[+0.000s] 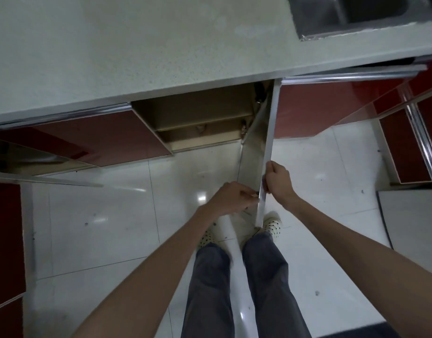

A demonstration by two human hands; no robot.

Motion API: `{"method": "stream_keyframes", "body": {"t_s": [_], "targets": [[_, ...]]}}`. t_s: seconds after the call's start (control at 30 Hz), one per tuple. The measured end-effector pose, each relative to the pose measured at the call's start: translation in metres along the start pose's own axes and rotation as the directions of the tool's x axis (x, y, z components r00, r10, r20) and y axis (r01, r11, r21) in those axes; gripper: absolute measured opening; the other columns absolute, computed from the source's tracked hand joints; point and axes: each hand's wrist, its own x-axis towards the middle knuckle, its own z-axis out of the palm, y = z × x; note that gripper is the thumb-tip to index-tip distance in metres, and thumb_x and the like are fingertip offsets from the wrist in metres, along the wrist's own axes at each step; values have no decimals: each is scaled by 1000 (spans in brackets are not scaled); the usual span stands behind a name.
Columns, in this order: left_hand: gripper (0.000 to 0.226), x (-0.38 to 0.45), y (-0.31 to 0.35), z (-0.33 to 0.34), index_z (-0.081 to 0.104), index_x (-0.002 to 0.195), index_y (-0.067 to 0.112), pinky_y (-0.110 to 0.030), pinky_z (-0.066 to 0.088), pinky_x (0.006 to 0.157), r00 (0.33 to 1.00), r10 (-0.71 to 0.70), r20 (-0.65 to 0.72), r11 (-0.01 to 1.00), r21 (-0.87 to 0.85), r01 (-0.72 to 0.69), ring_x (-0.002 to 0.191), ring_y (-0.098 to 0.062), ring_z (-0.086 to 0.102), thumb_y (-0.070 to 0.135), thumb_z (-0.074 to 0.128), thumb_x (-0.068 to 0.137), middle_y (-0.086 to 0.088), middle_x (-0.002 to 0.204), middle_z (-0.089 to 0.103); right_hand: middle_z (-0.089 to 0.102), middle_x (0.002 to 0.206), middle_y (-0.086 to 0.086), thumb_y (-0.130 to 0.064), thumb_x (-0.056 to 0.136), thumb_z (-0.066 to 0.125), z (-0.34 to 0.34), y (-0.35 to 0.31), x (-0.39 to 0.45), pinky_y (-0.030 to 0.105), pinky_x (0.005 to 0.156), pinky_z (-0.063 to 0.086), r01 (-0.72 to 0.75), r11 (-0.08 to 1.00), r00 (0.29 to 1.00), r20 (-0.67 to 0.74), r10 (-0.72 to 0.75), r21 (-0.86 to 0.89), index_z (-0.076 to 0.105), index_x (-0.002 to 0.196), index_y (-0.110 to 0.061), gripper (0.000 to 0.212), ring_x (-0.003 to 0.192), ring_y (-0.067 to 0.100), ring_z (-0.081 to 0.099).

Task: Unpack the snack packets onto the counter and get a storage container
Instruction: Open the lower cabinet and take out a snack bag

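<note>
Both hands, left hand (234,197) and right hand (278,179), grip the open cabinet door (265,152) edge; the cupboard (198,118) lies far-left of them, no storage container visible inside.

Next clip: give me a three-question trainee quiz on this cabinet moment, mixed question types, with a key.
1. True or false: the cabinet door under the counter stands open.
2. Which hands hold the door's edge? A) left only B) right only C) both
3. Fill in: the steel basin at the counter's far right is a ____.

Key
1. True; the shelf inside shows.
2. C; the left hand and the right hand both grip the edge.
3. sink
</note>
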Motion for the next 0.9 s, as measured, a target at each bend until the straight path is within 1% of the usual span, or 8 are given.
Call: {"method": "stream_keyframes", "body": {"t_s": [0.07, 0.23, 0.37, 0.53, 0.63, 0.73, 0.83, 0.9], "targets": [[36, 5, 0, 1, 68, 119, 24, -13, 47, 59, 1000, -27, 12, 999, -38, 27, 88, -9, 68, 40, 62, 88, 4, 110, 71, 52, 65, 24, -6, 93, 31, -12, 6, 2, 36, 56, 39, 9, 1000, 1000, 9, -9, -21, 49, 71, 4, 30, 59, 26, 48], [17, 5, -21, -21, 67, 107, 29, -17, 46, 63, 993, -108, -35, 979, -175, 101, 83, -7, 65, 33, 55, 95, 6, 109, 69, 49, 60, 13, -15, 98, 30, -31, 19, 8, 31, 51, 31, 83, 979, 995, -40, -92, -187, 37, 61, -11, 38, 53, 24, 42], [18, -5, -52, -47, 66, 106, 22, -19, 46, 59, 965, -252, -79, 932, -290, 219, 73, -10, 61, 18, 51, 96, -2, 106, 69, 58, 68, 20, -14, 100, 30, -45, 29, 9, 39, 54, 43, 107, 952, 988, -73, -133, -287, 50, 75, -1, 34, 58, 35, 53], [21, -22, -88, -70, 66, 104, 17, -23, 43, 62, 913, -364, -184, 883, -379, 276, 77, -18, 60, 12, 47, 97, -7, 106, 69, 55, 65, 11, -16, 100, 30, -39, 30, 7, 27, 47, 39, 82, 937, 980, -143, -137, -339, 50, 79, -9, 30, 51, 21, 51], [23, -32, -103, -80, 65, 108, 14, -25, 42, 64, 893, -397, -213, 862, -420, 283, 79, -19, 59, 10, 45, 97, -9, 108, 68, 58, 70, 9, -17, 101, 30, -25, 26, 3, 32, 50, 48, 38, 947, 982, -163, -94, -318, 49, 85, -11, 24, 55, 24, 56], [25, -41, -115, -88, 64, 112, 11, -25, 41, 64, 886, -408, -221, 847, -453, 277, 79, -20, 58, 7, 44, 97, -10, 107, 67, 56, 72, 8, -25, 100, 26, -13, 20, -5, 35, 52, 42, -33, 966, 968, -249, -34, -258, 42, 90, -15, 21, 56, 24, 52], [26, -50, -124, -100, 62, 116, 6, -26, 39, 63, 889, -402, -221, 832, -492, 254, 80, -23, 56, 5, 43, 97, -13, 107, 65, 55, 94, 12, -22, 98, 32, 1, 6, -16, 40, 68, 41, -87, 954, 919, -393, -35, -288, 38, 104, -16, 11, 79, 30, 54], [28, -55, -129, -107, 61, 119, 3, -26, 39, 63, 889, -401, -222, 825, -510, 244, 85, -25, 55, 4, 43, 98, -14, 108, 64, 46, 114, 17, -9, 88, 44, 7, -7, -20, 45, 80, 42, -7, 897, 850, -475, -227, -442, 40, 118, -9, 30, 102, 34, 47]]}}
